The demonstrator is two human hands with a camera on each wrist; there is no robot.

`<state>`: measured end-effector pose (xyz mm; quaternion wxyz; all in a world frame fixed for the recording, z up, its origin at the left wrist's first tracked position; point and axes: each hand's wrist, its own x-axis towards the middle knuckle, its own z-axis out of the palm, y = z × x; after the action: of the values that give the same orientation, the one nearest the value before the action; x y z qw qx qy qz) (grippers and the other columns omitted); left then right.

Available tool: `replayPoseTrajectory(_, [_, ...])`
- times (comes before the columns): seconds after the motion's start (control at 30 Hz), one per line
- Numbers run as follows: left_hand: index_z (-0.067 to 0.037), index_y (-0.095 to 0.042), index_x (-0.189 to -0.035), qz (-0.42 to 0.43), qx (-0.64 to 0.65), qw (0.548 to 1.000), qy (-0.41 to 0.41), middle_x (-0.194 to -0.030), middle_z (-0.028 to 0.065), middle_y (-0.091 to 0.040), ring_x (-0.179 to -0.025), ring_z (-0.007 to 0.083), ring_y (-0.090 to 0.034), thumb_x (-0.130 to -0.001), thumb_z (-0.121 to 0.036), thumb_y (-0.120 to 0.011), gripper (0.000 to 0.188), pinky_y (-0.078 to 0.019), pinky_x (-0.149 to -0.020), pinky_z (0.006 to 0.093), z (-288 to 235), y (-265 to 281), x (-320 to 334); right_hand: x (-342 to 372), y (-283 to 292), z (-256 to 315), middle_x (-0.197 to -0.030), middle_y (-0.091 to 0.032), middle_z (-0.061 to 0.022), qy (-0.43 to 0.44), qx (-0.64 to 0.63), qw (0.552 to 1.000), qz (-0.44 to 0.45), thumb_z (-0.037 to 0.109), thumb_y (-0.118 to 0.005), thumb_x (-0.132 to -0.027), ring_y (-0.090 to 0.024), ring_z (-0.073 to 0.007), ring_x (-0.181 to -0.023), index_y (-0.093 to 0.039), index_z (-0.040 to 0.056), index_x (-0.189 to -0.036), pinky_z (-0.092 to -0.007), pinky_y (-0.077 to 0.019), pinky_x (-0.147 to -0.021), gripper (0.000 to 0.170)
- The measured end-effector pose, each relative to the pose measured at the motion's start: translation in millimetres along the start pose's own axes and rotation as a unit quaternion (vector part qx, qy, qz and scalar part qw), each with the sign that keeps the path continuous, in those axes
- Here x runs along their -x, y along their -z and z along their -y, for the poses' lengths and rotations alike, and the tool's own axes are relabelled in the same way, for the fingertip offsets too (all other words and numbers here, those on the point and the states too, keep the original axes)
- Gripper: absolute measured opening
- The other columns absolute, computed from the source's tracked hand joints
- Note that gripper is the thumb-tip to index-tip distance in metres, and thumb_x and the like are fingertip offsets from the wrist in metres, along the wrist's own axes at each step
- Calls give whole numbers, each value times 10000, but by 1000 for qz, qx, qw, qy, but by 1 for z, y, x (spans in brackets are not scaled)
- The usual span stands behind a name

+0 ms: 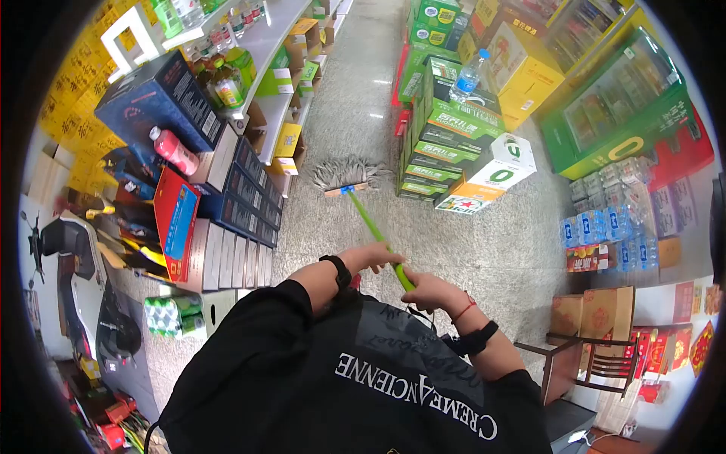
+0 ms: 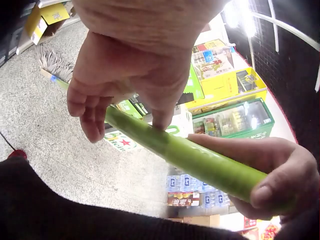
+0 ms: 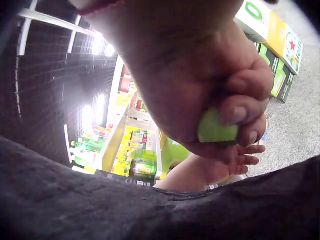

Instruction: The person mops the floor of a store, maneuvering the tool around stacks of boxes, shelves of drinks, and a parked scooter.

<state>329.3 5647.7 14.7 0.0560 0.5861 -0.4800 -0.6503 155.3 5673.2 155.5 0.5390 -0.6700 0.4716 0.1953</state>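
A mop with a long green handle reaches forward from the person's hands. Its grey string head lies spread on the floor in the aisle, fixed by a blue joint. The left hand loosely holds the handle further down, its thumb and fingers on either side of the pole in the left wrist view. Close to the body, the right hand grips the top of the handle. In the right wrist view, its fingers wrap round the green handle end.
Stacked green beer cartons border the aisle on the right, a water bottle on top. Dark boxes and shelves line the left. A scooter stands far left; a wooden chair is at right.
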Motion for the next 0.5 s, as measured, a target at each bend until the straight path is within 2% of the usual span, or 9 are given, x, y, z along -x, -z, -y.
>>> replayPoseTrajectory(0.13, [-5,-498,-1136,27,29,999,-34,-1020,228,-521,-847,307,-555,-712,-503,-609,663,-523,-593,395,25,-56,-20,42,-14,-29,-638,-561,-88,22,44,999,23,233,-582,-732,-548,-172,-494,-302,108,-1316,-286,-452,-437,660])
replayPoseTrajectory(0.2, [-54,-500,-1160,82,0,996,-35,-1036,184,-523,-865,288,-538,-738,-498,-580,618,-522,-604,398,26,-79,-15,74,-20,-34,-615,-556,-88,-5,48,998,43,245,-583,-727,-546,-162,-493,-226,161,-1378,-280,-447,-454,747])
replayPoseTrajectory(0.23, [-54,-500,-1160,83,2,996,-30,-1036,184,-523,-865,288,-538,-738,-498,-580,618,-522,-604,398,28,-87,-12,88,-22,-38,-615,-556,-88,-5,45,998,49,245,-583,-727,-546,-162,-493,-226,161,-1378,-280,-447,-454,747])
replayPoseTrajectory(0.3, [-74,-496,-1179,110,-10,992,-68,-1069,131,-532,-859,264,-533,-774,-479,-542,575,-523,-596,380,33,-101,-1,110,-28,-44,-670,-586,-137,-24,38,997,62,234,-553,-728,-577,-215,-535,-316,79,-1291,-320,-464,-486,631])
replayPoseTrajectory(0.33, [-91,-504,-1189,116,-16,991,-64,-1077,91,-545,-886,244,-531,-809,-441,-506,516,-524,-595,365,32,-106,8,121,-29,-42,-658,-589,-130,-32,68,995,62,246,-556,-729,-574,-209,-523,-335,101,-1292,-311,-467,-488,622])
replayPoseTrajectory(0.47, [-92,-507,-1196,118,5,991,-66,-1067,95,-554,-897,237,-531,-821,-407,-500,490,-524,-591,358,27,-119,38,147,-32,-39,-599,-567,-105,-15,147,986,83,246,-546,-731,-578,-196,-519,-365,107,-1284,-299,-466,-486,599])
replayPoseTrajectory(0.5, [-97,-506,-1202,113,-4,993,-43,-1067,91,-556,-892,236,-534,-826,-400,-495,482,-523,-586,354,13,-119,58,149,-32,-39,-599,-567,-105,-12,149,985,87,246,-546,-731,-578,-196,-519,-365,107,-1284,-299,-466,-486,599])
